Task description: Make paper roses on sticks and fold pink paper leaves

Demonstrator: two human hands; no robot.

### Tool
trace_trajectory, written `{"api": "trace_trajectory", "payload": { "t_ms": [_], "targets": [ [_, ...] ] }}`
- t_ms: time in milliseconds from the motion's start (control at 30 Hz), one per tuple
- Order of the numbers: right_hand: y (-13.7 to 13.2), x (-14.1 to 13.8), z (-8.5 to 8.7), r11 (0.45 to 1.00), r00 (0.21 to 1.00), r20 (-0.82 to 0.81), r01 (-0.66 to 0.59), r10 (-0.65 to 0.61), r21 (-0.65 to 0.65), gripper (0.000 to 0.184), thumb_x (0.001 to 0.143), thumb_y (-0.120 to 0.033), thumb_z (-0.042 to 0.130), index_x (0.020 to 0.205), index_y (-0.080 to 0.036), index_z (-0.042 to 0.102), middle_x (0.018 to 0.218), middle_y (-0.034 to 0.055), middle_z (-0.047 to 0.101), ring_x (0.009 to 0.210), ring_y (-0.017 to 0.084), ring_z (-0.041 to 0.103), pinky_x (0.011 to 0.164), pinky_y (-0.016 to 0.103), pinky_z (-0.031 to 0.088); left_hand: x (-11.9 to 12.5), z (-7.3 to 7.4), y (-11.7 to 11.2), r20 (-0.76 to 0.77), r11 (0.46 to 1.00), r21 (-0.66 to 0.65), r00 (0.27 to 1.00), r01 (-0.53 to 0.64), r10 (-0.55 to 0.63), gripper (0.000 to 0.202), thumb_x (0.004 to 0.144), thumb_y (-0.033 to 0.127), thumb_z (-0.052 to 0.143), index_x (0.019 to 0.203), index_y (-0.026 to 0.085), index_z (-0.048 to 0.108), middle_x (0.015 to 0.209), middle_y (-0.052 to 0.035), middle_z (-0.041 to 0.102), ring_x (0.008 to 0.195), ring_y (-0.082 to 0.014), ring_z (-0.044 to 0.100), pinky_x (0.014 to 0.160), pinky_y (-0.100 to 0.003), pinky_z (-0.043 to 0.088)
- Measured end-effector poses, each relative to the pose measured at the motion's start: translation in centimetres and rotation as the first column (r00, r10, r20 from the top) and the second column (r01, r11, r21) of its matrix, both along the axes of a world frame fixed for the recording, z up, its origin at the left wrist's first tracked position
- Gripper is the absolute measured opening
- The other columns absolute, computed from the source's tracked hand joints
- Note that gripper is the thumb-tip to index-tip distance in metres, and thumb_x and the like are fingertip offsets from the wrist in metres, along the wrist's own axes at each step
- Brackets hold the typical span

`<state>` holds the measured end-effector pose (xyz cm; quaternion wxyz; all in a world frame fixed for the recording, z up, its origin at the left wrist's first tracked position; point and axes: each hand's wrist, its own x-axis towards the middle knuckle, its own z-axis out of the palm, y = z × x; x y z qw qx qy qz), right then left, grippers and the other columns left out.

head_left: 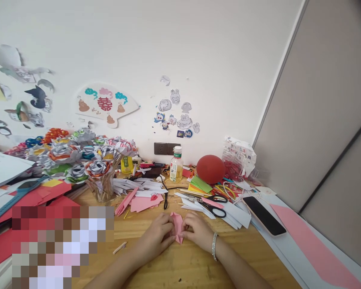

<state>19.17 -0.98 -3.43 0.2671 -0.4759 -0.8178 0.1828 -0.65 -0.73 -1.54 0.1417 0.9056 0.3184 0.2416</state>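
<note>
A small folded piece of pink paper [177, 225] is held just above the wooden table [168, 269], between my two hands. My left hand [161, 233] pinches its left side with thumb and curled fingers. On the other side, my right hand [198, 229] grips the paper's right edge between thumb and fingers; a silvery bracelet circles that wrist. Black-handled scissors [218, 210] lie on white paper strips beyond my right hand. Pink paper sheets [146, 203] rest on the table past my left hand.
A plastic bottle [176, 166] and a red balloon [211, 169] stand near the wall. Paper flowers [99, 168] crowd the back left. At right lies a phone [264, 216] on white sheets. A blue watch [10, 198] rests on red paper. A blurred patch covers the lower left.
</note>
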Motion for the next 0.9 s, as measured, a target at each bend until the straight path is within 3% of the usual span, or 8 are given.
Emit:
{"api": "trace_trajectory", "payload": {
  "t_ms": [167, 300, 500, 900],
  "targets": [
    [0.3, -0.1, -0.4, 0.999, 0.999, -0.018, 0.044, -0.044, -0.016, 0.014, 0.075, -0.028, 0.073, 0.069, -0.018, 0.065, 0.071, -0.0019, 0.059, 0.073, 0.015, 0.052, 0.066, 0.024, 0.036, 0.1, -0.5, 0.4, 0.046, 0.999, -0.035, 0.998, -0.039, 0.041, 0.008, 0.081, 0.015, 0.058, 0.073, 0.018, 0.056, 0.092, -0.0047, 0.057, 0.093, -0.0198, 0.051, 0.082, -0.032, 0.044],
    [0.3, 0.9, 0.1, 0.995, 0.995, -0.100, -0.021, 0.011, -0.100, 0.004, 0.079, -0.021, 0.067, 0.076, -0.021, 0.071, 0.072, -0.0016, 0.064, 0.071, 0.014, 0.055, 0.064, 0.023, 0.038, -0.3, -0.5, 0.7, 0.080, 0.997, -0.079, 0.997, 0.022, -0.016, 0.009, 0.081, 0.015, 0.057, 0.073, 0.018, 0.056, 0.092, -0.0042, 0.057, 0.093, -0.0189, 0.051, 0.082, -0.032, 0.044],
    [0.3, 1.2, 0.4, 0.991, 0.991, -0.128, -0.046, 0.030, -0.125, 0.006, 0.077, -0.017, 0.068, 0.079, -0.022, 0.071, 0.075, -0.0016, 0.065, 0.071, 0.014, 0.057, 0.063, 0.022, 0.042, -0.6, -0.3, 0.9, 0.084, 0.993, -0.098, 0.995, 0.060, -0.052, 0.007, 0.084, 0.019, 0.056, 0.077, 0.019, 0.059, 0.095, -0.0047, 0.059, 0.096, -0.0187, 0.051, 0.085, -0.032, 0.043],
    [-0.2, -0.5, 0.5, 0.990, 0.990, -0.034, 0.132, -0.134, -0.047, 0.011, 0.073, -0.015, 0.070, 0.067, -0.019, 0.062, 0.074, -0.0015, 0.059, 0.076, 0.015, 0.053, 0.067, 0.024, 0.037, 0.8, -0.9, 0.5, 0.082, 0.988, -0.050, 0.986, -0.144, 0.147, 0.015, 0.076, 0.013, 0.057, 0.063, 0.018, 0.052, 0.085, -0.0050, 0.058, 0.085, -0.0197, 0.053, 0.075, -0.032, 0.044]
  ]
}}
